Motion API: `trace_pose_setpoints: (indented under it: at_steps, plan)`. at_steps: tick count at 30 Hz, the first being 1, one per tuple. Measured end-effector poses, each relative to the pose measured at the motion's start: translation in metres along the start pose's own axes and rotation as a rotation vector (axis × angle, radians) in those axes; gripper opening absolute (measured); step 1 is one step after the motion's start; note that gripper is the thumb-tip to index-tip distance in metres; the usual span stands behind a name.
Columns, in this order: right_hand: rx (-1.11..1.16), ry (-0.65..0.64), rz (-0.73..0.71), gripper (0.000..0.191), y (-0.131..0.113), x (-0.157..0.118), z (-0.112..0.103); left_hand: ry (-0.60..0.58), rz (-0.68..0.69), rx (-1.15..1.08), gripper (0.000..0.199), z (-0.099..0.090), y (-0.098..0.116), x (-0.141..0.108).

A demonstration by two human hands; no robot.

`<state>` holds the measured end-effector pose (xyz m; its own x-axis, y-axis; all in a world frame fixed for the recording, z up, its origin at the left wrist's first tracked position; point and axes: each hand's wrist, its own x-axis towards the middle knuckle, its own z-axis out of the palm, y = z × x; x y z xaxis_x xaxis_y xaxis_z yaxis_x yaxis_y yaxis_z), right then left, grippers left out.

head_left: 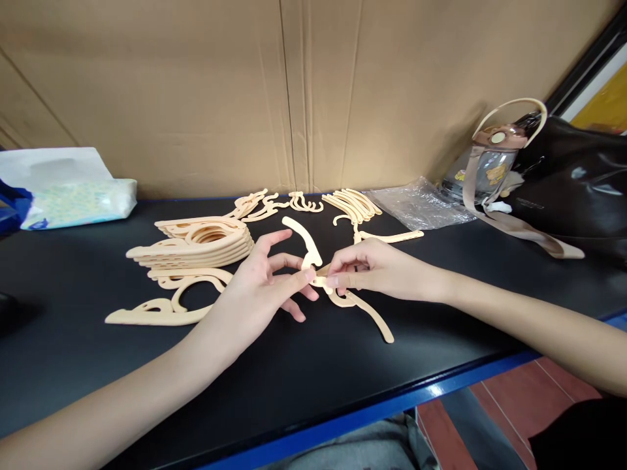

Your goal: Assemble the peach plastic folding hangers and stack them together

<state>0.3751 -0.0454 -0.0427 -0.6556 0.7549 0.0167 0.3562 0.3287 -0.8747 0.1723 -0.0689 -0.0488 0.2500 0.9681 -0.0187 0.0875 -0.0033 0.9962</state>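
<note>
Between my hands, above the black table, is a cream plastic piece with a curved arm. My left hand pinches its lower end between thumb and index finger, the other fingers spread. From the right, my right hand pinches the small part at the joint; its fingertips almost meet my left thumb. Another curved cream arm extends down to the right below my right hand. Just behind my right hand lies a cream hanger piece with a hook, partly hidden by the hand.
Stacked cream hanger parts lie at left. Behind are loose arms, small hooks and a slim pile. Tissues stand far left; a plastic bag, strapped bottle and black bag are right.
</note>
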Motion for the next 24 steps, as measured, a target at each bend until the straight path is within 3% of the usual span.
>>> trace_pose_setpoints:
  at_steps: [3, 5, 8, 10, 13, 16, 20, 24]
  plan:
    - [0.084, 0.004, 0.035, 0.020, -0.001, 0.001, -0.001, -0.040, 0.022, 0.050, 0.057, -0.002, -0.007, 0.004]
    - [0.097, 0.030, 0.040, 0.015, 0.000, 0.002, -0.003, 0.037, 0.067, 0.143, 0.061, -0.003, -0.011, 0.005]
    - [0.068, 0.045, 0.029, 0.012, 0.000, 0.004, -0.008, 0.279, 0.303, 0.381, 0.078, -0.006, -0.011, 0.003]
    - [0.058, 0.018, 0.025, 0.011, 0.001, 0.004, -0.010, 0.336, 0.526, 0.653, 0.073, -0.007, -0.006, 0.000]
    - [0.100, -0.054, 0.001, 0.010, 0.001, 0.003, -0.011, 0.129, 0.826, 1.095, 0.042, -0.008, 0.005, -0.005]
    - [0.154, -0.129, -0.017, 0.012, 0.001, 0.002, -0.009, -0.085, 0.904, 1.236, 0.024, -0.006, 0.009, -0.007]
    - [0.193, -0.182, -0.018, 0.016, 0.000, 0.001, -0.007, -0.087, 0.874, 1.275, 0.030, -0.005, 0.006, -0.008]
    - [0.101, -0.056, -0.055, 0.017, 0.003, 0.004, -0.012, -0.097, 0.869, 1.289, 0.037, -0.006, 0.005, -0.011]
